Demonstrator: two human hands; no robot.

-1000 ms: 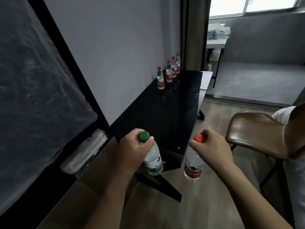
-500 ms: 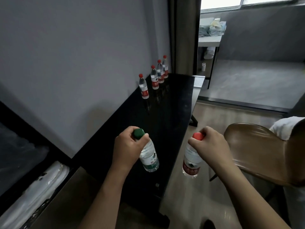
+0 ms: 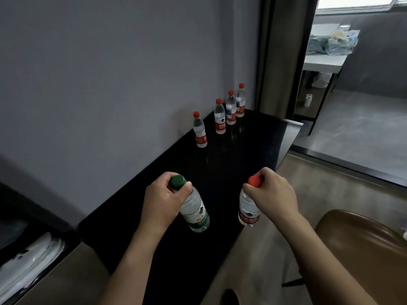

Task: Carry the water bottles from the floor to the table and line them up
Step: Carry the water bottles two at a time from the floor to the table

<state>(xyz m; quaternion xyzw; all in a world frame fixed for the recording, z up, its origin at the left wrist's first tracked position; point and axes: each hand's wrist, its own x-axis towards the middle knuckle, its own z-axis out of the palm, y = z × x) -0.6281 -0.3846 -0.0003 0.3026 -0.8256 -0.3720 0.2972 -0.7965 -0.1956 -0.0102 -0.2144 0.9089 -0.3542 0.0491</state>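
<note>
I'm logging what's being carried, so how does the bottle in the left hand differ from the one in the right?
The green-capped clear plastic bottle has a green label; the red-capped clear plastic bottle has a red one. The left hand holds the green-capped one tilted; the right hand holds the red-capped one nearly upright. Both are gripped by the neck.

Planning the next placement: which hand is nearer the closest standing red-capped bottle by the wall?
Left. The left hand sits below that bottle, nearer the wall; the right hand is farther off toward the table's open edge.

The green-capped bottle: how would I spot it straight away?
Find the long black table against the grey wall. Over its near end, the left hand grips a bottle by the neck. That green-capped bottle is unique: every other bottle in view has a red cap.
</note>
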